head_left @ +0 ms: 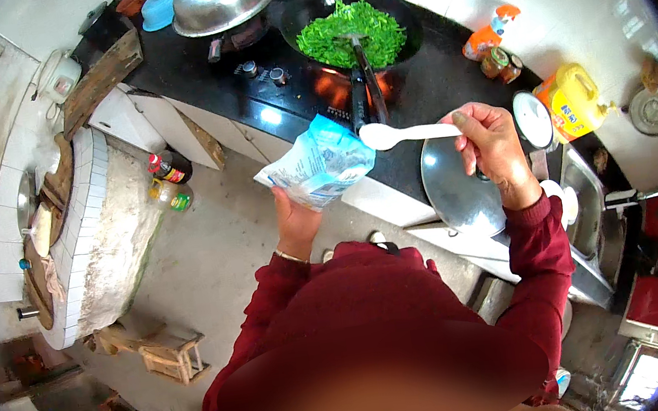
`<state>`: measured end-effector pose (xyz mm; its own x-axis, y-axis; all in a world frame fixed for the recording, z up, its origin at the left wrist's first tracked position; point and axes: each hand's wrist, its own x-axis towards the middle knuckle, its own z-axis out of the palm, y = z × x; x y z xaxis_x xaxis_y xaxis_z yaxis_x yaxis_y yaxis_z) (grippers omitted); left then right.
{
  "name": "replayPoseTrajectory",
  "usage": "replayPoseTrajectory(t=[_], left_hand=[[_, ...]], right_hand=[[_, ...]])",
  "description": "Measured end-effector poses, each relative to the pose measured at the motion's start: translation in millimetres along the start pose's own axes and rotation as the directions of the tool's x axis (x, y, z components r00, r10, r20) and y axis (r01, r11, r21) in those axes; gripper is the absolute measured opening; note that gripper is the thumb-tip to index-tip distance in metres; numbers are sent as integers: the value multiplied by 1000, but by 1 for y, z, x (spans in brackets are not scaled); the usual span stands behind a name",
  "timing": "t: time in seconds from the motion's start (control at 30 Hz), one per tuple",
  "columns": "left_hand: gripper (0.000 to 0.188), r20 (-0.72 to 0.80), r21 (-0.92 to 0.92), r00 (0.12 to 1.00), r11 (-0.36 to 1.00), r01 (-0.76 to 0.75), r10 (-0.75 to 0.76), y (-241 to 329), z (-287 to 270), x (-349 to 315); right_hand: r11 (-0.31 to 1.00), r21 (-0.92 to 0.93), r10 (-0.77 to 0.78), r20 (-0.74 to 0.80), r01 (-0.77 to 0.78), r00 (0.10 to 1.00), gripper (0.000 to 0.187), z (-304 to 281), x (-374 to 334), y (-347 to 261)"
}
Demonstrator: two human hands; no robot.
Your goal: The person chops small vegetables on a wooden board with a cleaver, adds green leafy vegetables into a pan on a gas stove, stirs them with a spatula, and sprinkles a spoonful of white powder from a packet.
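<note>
- The left hand [295, 219] is wrapped around the lower part of a soft blue and white bag [317, 163], fingers closed on it, holding it upright with its open top tilted toward the stove so that the contents stay in while the mouth faces the other hand.
- The right hand [490, 149] pinches the handle end of a white plastic spoon [402, 134] between thumb and fingertips; the spoon lies level, its bowl pointing left and just at the mouth of the bag, a fitting way to scoop from it.
- The bag and spoon are held in the air in front of the person, near the edge of the black counter [429, 82].
- Farther off, a black wok [349, 30] full of chopped green vegetables sits over a lit burner, with a dark-handled spatula [362, 70] resting in it.
- To the left of the wok, a shiny metal bowl [222, 1] lies upside down over the other burner.
- A round metal lid [458, 189] lies on the counter under the right hand, set aside from the wok.
- A yellow oil jug [575, 101] and small jars [499, 61] stand at the right, within reach of the stove.
</note>
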<state>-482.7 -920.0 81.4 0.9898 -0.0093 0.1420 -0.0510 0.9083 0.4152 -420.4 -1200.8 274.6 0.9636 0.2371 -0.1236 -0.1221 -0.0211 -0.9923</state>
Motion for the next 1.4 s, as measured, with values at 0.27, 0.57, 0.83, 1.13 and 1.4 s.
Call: replayPoseTrajectory(t=[0.27, 0.57, 0.83, 1.13, 1.4], left_hand=[[63, -123, -97, 990, 992, -86, 74, 15, -23, -27], [60, -261, 5, 928, 962, -273, 265, 28, -34, -57], [62, -337, 16, 900, 957, -288, 277, 26, -35, -60], [60, -466, -3, 857, 968, -251, 221, 18, -31, -50], [62, -375, 32, 890, 963, -266, 259, 15, -32, -42]], right_hand=[[970, 82, -225, -31, 227, 974, 20, -12, 143, -21], [979, 111, -151, -173, 172, 973, 18, -10, 285, 18], [958, 242, -84, -283, 156, 955, 15, -19, 323, 32], [948, 264, -62, -397, 179, 916, 14, -92, 328, 37], [990, 123, -9, -469, 75, 883, 14, -127, 306, 34]])
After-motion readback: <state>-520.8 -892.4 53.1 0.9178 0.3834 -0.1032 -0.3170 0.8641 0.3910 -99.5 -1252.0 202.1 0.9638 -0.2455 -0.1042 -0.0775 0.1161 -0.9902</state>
